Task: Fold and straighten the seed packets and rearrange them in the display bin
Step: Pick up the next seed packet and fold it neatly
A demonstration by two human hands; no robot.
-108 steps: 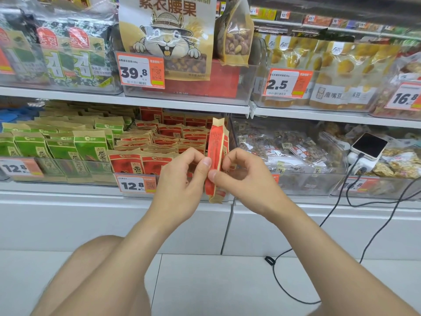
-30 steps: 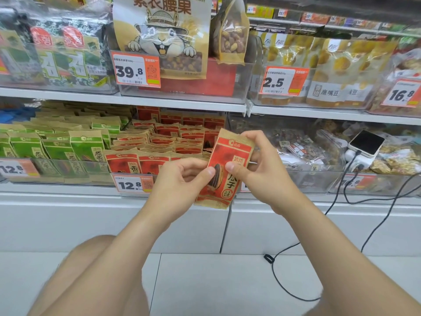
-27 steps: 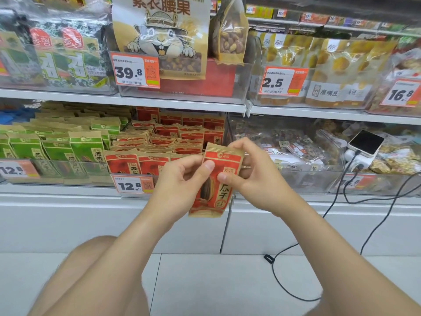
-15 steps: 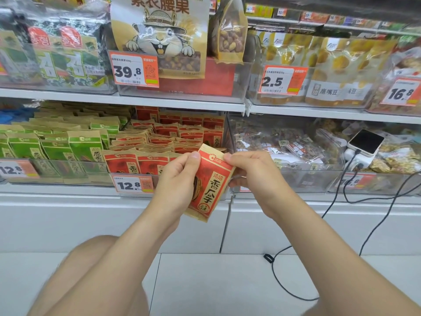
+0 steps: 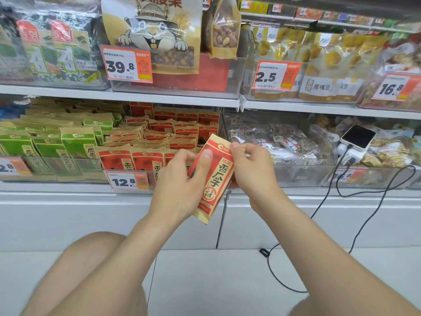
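Observation:
I hold one red and tan seed packet (image 5: 214, 179) in front of the lower shelf, tilted with its top to the upper right. My left hand (image 5: 180, 179) grips its left edge, thumb flat on the front. My right hand (image 5: 248, 169) pinches its top right corner and right edge. Behind my hands is the clear display bin (image 5: 127, 176), filled with several rows of the same red packets (image 5: 159, 133).
Green seed packets (image 5: 57, 142) fill the bin to the left. A clear bin of mixed snacks (image 5: 284, 142) is on the right, beside a phone (image 5: 357, 135) on a charger with a black cable (image 5: 319, 201). An upper shelf (image 5: 159, 96) overhangs. My knee (image 5: 91, 270) is below.
The packet has turned from edge-on to face me and has tilted. My left thumb now lies flat on its front, and my right hand has shifted to the top right corner.

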